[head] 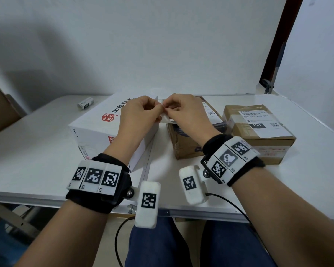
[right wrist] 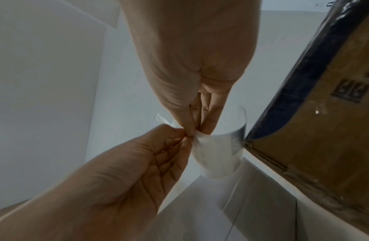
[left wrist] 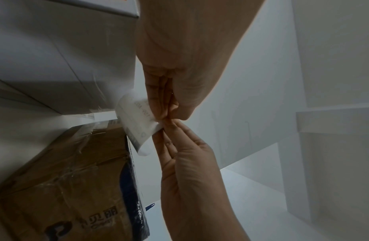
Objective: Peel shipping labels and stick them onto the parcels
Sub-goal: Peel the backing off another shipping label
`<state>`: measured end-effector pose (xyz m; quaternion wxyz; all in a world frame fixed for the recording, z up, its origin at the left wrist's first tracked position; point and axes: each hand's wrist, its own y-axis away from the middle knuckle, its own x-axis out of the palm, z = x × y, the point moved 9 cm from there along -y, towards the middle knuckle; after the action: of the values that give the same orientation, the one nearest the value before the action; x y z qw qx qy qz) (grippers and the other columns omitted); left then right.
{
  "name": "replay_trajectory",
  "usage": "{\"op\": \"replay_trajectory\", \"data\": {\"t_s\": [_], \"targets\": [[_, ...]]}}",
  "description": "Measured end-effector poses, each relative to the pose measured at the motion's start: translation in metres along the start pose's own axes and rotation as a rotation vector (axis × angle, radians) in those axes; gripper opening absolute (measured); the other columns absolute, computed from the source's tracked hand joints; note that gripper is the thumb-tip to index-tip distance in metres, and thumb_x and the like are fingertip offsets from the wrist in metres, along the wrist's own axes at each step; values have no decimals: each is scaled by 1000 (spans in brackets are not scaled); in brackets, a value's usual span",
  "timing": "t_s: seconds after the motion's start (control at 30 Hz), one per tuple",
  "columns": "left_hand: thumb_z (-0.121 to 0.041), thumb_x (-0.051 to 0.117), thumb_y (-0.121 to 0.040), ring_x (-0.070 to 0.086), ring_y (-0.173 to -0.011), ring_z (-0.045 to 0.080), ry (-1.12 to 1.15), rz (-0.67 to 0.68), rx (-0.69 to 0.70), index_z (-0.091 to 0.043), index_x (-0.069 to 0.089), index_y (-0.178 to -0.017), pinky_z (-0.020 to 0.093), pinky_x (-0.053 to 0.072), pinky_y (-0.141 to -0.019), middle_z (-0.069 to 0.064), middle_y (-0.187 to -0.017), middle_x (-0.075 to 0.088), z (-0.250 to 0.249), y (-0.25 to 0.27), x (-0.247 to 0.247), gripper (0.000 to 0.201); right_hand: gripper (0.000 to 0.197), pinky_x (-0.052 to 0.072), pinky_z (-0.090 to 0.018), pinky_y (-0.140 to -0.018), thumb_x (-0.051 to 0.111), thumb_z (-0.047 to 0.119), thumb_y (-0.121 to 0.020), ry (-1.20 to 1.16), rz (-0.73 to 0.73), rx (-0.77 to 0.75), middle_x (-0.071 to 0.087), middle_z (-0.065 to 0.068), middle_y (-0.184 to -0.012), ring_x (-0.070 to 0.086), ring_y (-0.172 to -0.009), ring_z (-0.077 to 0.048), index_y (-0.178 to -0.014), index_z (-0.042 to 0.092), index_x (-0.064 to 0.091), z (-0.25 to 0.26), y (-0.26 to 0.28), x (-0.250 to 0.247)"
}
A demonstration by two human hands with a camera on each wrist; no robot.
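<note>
Label (head: 165, 117) pinched, left hand (head: 138, 112), right hand (head: 183, 110)

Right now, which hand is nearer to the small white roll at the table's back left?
Left. The left hand is on the small white roll's side; the right hand is beyond it, further right.

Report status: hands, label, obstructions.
Left hand and right hand both pinch one shipping label at its corner, above the parcels. Label curled, not yet stuck. White box below, unlabelled on its visible faces. Nothing blocking.
</note>
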<state>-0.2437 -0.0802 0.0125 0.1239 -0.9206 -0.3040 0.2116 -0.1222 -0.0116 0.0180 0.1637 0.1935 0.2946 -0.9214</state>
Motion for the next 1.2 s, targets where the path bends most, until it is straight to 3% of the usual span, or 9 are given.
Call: {"op": "replay_trajectory", "data": {"t_s": [0.17,0.33,0.4,0.5,0.63,0.87,0.97,1.1,1.2], "targets": [[-18,62,-77,71,-75,19,-49,11,1,-12,69,-80,42,57,-81,2,-70,72,-1,-1,-1,10,6,57,-30,-78,71,9,-81,-100,27,30,71,-4,-78,68,-74,-14,-85,13,72,-4,0,3],[-16,64,-78,70,-72,17,-3,29,-29,-9,70,-82,42,57,-84,4,-71,71,5,0,-2,10,19,59,-39,-82,73,11,-80,-192,73,36,72,-3,-78,72,-81,-18,-73,27,66,-7,0,5],[-13,65,-78,68,-70,16,59,47,-53,-7,71,-83,43,57,-85,5,-70,70,8,1,0,10,14,59,-37,-81,71,10,-80,-163,62,47,71,-2,-78,70,-79,-15,-76,23,68,-9,-1,4],[-14,67,-82,66,-69,12,113,65,-76,-7,73,-86,40,58,-85,6,-76,71,11,3,2,9,3,53,-26,-73,69,12,-82,-96,33,57,70,-1,-79,62,-70,-7,-84,14,70,-9,-1,2],[-22,73,-81,67,-68,10,113,40,-41,-10,73,-85,39,58,-84,4,-77,72,5,4,0,12,6,48,-15,-63,66,11,-84,4,20,25,69,1,-78,57,-63,-2,-86,11,71,-4,1,1],[-34,71,-81,68,-78,15,-75,-13,53,-20,71,-79,39,57,-80,-4,-75,71,-6,1,-1,14,12,55,-39,-77,62,7,-78,88,14,-22,72,-1,-81,67,-79,-17,-82,13,70,2,-2,0],[-31,68,-82,67,-77,12,-119,-30,65,-23,68,-77,31,54,-76,-6,-74,70,-9,1,-1,10,10,54,-40,-78,63,7,-80,93,25,-34,73,-3,-82,67,-81,-18,-83,13,70,4,-1,1],[-24,65,-79,68,-75,15,-73,-32,40,-18,67,-77,33,55,-78,-5,-72,69,-7,1,-2,6,9,55,-32,-78,67,8,-81,34,66,-21,72,1,-83,68,-83,-15,-85,14,71,5,0,3],[-19,64,-76,67,-71,14,-7,1,17,-11,67,-79,40,57,-82,-1,-70,68,-2,0,-2,9,8,58,-40,-82,69,9,-79,-114,102,54,75,-7,-82,71,-82,-22,-85,11,74,-5,0,6]]}}
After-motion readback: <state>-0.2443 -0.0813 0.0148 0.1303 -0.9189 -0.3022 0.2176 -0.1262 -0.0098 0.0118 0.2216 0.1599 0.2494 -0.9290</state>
